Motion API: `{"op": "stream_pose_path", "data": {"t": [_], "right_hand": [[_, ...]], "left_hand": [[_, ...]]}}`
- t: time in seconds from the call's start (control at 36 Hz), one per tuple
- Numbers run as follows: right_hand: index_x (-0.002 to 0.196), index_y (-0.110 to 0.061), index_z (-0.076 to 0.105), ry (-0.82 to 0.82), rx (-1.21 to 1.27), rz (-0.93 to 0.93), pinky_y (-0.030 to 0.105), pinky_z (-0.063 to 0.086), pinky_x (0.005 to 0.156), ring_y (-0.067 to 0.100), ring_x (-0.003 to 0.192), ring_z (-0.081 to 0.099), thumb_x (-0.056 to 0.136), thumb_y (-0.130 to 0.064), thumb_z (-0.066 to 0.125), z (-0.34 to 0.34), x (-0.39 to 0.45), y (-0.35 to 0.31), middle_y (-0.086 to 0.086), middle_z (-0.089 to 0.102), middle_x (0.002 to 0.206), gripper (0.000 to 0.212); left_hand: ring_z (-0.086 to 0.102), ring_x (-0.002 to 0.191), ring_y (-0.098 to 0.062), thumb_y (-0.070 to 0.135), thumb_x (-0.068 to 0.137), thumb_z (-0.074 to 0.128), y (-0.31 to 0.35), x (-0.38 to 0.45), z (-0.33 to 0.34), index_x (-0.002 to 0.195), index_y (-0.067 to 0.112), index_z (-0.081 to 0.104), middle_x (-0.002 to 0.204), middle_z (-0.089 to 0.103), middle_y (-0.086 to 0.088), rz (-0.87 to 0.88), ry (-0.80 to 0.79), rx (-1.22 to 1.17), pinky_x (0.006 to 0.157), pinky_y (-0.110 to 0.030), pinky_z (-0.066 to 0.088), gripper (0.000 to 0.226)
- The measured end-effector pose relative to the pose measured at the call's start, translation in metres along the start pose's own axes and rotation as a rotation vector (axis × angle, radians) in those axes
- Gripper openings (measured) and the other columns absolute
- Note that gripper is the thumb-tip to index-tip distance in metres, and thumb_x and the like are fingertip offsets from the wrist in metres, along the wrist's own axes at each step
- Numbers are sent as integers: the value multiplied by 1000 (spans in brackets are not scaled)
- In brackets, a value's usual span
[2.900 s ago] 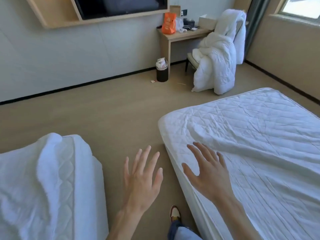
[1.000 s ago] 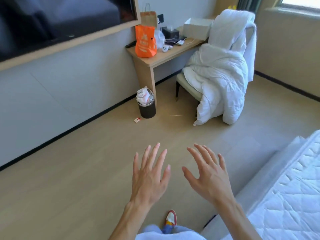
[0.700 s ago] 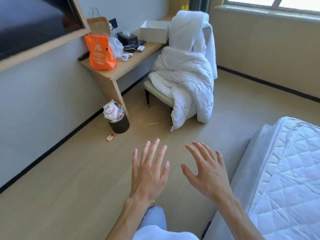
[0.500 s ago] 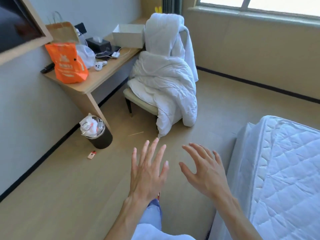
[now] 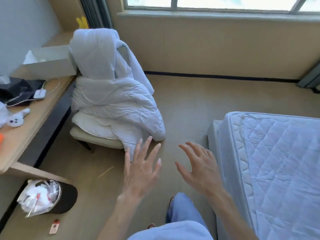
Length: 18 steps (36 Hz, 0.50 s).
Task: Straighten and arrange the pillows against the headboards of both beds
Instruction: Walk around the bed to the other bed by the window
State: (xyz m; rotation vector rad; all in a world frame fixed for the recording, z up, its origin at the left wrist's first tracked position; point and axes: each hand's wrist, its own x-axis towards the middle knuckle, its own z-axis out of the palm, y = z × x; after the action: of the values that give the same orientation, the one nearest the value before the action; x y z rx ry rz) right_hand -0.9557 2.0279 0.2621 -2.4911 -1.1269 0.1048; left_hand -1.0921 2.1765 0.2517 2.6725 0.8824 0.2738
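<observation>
- Pillows (image 5: 97, 126): white cushions lie stacked on the seat of a chair (image 5: 94, 138) across the floor from the bed, mostly buried under a heaped white duvet (image 5: 114, 103); only their edge shows at the seat's left side, so how many there are cannot be told.
- Nearest the camera, light blue trouser legs (image 5: 183, 210) and the tip of a shoe show at the lower edge.
- The left hand (image 5: 141, 172) is held out over the wooden floor (image 5: 190, 101), palm down, fingers (image 5: 147, 149) spread wide apart and holding nothing; its fingertips overlap the duvet's lower hem in the view.
- The right hand (image 5: 199, 170) hovers beside it, fingers loosely apart and slightly curled, empty, just left of the bed's corner.
- At right, the bed (image 5: 277, 170) shows a bare quilted mattress cover with no pillow on the visible part.
- At lower left, a dark wastebasket (image 5: 52, 198) stuffed with white rubbish stands by the counter's leg; a small red-and-white scrap (image 5: 55, 226) lies on the floor near it.
- The wooden counter (image 5: 34, 115) along the left wall carries a small white plush toy (image 5: 16, 118), a white charger with cable (image 5: 40, 94), a dark tissue box (image 5: 15, 90) and an open white box (image 5: 50, 61).
- The duvet climbs over the chair's backrest.
- Farthest off, a window (image 5: 225, 4) tops the beige wall, with a dark curtain (image 5: 97, 13) in the corner.
</observation>
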Motion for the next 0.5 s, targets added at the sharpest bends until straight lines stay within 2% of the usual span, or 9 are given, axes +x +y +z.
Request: {"op": "stream_pose_path", "data": {"t": [0.08, 0.22, 0.36, 0.5], "right_hand": [[133, -36, 51, 37, -11, 31, 45, 37, 107, 13, 131, 46, 86, -57, 50, 2, 41, 18, -10, 52, 139, 52], [132, -33, 53, 114, -8, 54, 49, 39, 106, 19, 132, 43, 85, -52, 57, 3, 120, 59, -5, 49, 140, 52], [137, -32, 50, 129, -17, 97, 50, 36, 108, 19, 137, 39, 84, -56, 55, -12, 199, 104, -7, 44, 149, 58], [139, -34, 49, 104, -44, 83, 54, 33, 109, 20, 140, 38, 84, -58, 53, -24, 282, 149, -8, 40, 153, 59]], "left_hand": [[11, 150, -14, 46, 95, 39, 1, 53, 12, 143, 39, 38, 161, 17, 12, 53, -1, 26, 118, -55, 17, 49], [2, 151, -14, 47, 96, 37, 15, 150, 34, 147, 40, 31, 163, 11, 11, 87, -32, 24, 121, -52, 8, 52], [12, 150, -14, 48, 93, 35, 46, 244, 51, 143, 39, 36, 161, 18, 14, 143, -40, 43, 119, -54, 15, 51], [16, 149, -14, 49, 93, 34, 80, 331, 64, 144, 40, 35, 160, 21, 15, 206, -72, 79, 119, -52, 14, 52]]}}
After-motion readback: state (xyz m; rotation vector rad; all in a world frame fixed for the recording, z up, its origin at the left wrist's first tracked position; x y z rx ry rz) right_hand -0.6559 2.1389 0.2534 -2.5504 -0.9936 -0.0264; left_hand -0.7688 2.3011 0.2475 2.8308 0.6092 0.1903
